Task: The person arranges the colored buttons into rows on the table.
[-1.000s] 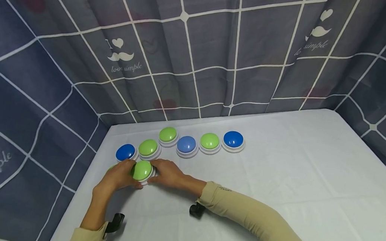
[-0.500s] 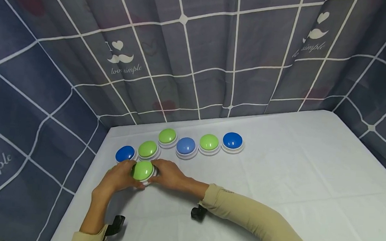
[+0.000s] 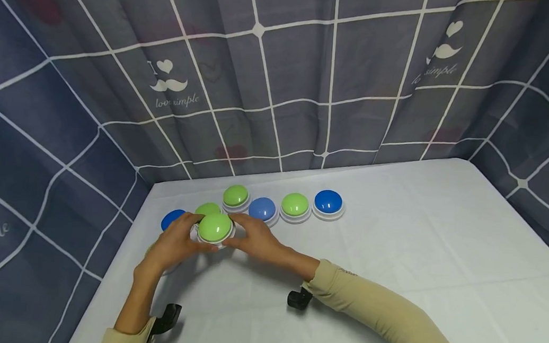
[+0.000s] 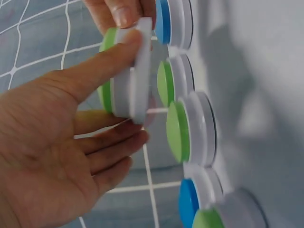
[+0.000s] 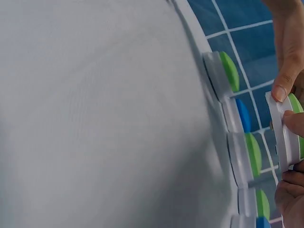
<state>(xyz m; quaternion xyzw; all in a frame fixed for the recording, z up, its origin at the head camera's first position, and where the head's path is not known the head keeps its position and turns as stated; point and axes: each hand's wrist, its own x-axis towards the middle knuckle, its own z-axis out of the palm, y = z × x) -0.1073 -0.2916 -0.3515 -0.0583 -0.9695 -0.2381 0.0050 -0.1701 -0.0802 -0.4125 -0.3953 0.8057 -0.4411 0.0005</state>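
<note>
A green dome push button point(image 3: 215, 227) on a white round base is held up off the table between both hands. My left hand point(image 3: 174, 243) grips its left side, thumb along the near edge of the base and fingers behind, as the left wrist view shows with the button point(image 4: 124, 90) seen edge-on. On the opposite side my right hand point(image 3: 261, 240) pinches the base with thumb and fingers. Just behind the raised button sits another green button point(image 3: 207, 208), partly covered by it. A blue button point(image 3: 172, 219) and a further green button point(image 4: 208, 219) lie by the left hand, largely hidden in the head view.
Along the back of the white table point(image 3: 393, 254) stand a green button point(image 3: 235, 195), a paler blue button point(image 3: 262, 208), a green button point(image 3: 295, 204) and a dark blue button point(image 3: 328, 201). A grey checked curtain point(image 3: 301, 62) closes off the back and sides.
Both hands have raised the green push button from the table and shifted it slightly right and toward the back. It now overlaps the green button behind it. The other buttons keep their places.
</note>
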